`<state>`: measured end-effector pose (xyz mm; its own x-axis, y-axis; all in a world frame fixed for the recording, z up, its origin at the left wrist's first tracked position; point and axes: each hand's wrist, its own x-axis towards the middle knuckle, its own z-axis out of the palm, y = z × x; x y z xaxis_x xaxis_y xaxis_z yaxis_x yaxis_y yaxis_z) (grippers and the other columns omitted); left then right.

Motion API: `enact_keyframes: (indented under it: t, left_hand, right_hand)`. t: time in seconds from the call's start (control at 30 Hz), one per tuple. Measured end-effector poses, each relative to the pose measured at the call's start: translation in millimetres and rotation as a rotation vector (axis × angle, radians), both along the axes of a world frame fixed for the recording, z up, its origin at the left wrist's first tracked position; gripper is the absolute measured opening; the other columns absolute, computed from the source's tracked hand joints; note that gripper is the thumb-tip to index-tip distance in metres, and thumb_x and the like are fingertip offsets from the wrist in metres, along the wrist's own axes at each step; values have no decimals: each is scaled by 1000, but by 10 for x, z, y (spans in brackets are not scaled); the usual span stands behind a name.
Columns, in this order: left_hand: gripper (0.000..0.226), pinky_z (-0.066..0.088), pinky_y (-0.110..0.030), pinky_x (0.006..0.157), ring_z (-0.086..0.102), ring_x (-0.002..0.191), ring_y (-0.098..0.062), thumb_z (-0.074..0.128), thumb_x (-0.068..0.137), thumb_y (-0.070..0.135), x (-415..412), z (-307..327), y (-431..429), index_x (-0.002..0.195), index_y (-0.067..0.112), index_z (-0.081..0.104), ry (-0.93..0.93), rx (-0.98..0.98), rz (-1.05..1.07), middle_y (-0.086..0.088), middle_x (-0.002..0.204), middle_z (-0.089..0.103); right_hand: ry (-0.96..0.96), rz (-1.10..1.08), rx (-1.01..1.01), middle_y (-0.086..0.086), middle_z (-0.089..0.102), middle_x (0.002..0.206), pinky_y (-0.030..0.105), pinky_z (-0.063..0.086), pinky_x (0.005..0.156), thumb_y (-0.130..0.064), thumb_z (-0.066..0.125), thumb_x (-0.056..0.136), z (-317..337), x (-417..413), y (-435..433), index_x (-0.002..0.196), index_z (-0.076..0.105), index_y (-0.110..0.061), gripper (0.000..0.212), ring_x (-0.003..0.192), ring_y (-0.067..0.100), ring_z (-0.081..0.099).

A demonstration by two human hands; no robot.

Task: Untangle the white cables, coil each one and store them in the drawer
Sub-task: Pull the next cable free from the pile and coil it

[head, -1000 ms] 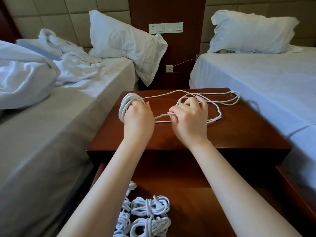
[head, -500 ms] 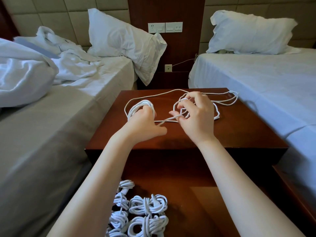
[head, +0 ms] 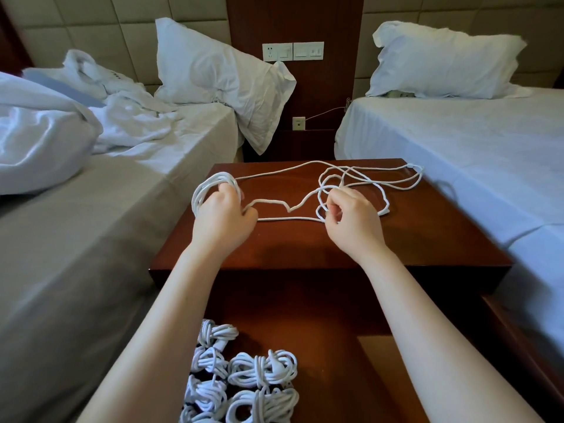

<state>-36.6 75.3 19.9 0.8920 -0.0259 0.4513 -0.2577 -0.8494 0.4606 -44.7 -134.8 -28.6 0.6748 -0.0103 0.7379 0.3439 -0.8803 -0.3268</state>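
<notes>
A long white cable (head: 370,174) lies in loose loops on the dark wooden nightstand (head: 427,233). My left hand (head: 224,216) holds a partly wound coil (head: 210,184) of that cable wrapped round its fingers. My right hand (head: 351,222) pinches a strand of the loose part near the middle of the nightstand top. A slack stretch of cable (head: 274,204) runs between the two hands. Below, the open drawer (head: 335,346) holds several tied white cable bundles (head: 262,369) at its left side.
An unmade bed with a crumpled duvet (head: 39,132) and a pillow (head: 219,77) stands on the left. A made bed (head: 473,138) with a pillow (head: 442,61) stands on the right. Wall sockets (head: 293,51) sit on the wood panel behind the nightstand.
My hands have moved apart: the left with its coil to the left, the right to the right. The strand between them has lengthened and gone slack.
</notes>
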Motion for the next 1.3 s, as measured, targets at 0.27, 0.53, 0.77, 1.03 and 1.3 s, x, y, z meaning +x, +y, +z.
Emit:
enact_keyframes:
  t: [0.27,0.53,0.77,1.03,1.3]
  left_hand:
    - [9,34,-29,63,44,73,-16,47,93,13,75,-127,-44,88,9,40,86,59,-83,4,73,45]
    - [31,32,-24,51,45,63,-7,43,93,10,71,-117,-120,66,21,33,122,3,-145,2,75,50]
    - [38,24,-27,47,39,52,-14,44,89,4,73,-79,-111,56,14,30,65,-110,-98,-2,60,41]
    - [14,31,-29,57,46,73,-21,44,93,11,103,-155,-12,80,6,43,92,-9,28,-1,71,46]
    - [24,28,-21,51,43,64,-8,46,95,15,58,-97,-168,73,19,38,225,150,-174,6,72,45]
  right_hand:
    - [107,150,415,0,62,89,6,47,72,12,42,88,136,-19,163,83,54,-16,30,75,10,65]
    - [217,234,244,-6,48,105,14,40,61,-17,59,76,220,-66,156,106,61,-22,31,81,6,49]
    - [310,280,-62,-7,43,129,33,45,89,-53,81,65,154,-69,189,85,72,-26,35,117,12,45]
    - [-260,121,-35,1,69,84,33,41,92,-35,58,92,166,7,232,73,73,-11,34,89,18,62]
    - [-372,43,168,-5,63,68,36,48,70,-20,62,94,303,-29,216,94,69,-9,13,60,6,53]
